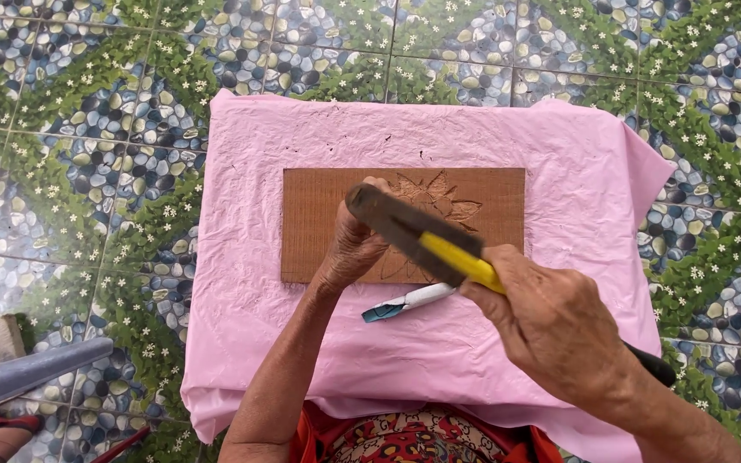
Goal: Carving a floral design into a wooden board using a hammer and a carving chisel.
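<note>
surface: pink plastic-covered stand [508, 360] | on it: carved wooden board [319, 214], white-handled tool [409, 302] | below: pebble-patterned tile floor [70, 171]

Nope, no packages, labels, signs or screens anywhere in this shot, at least none I can make out.
</note>
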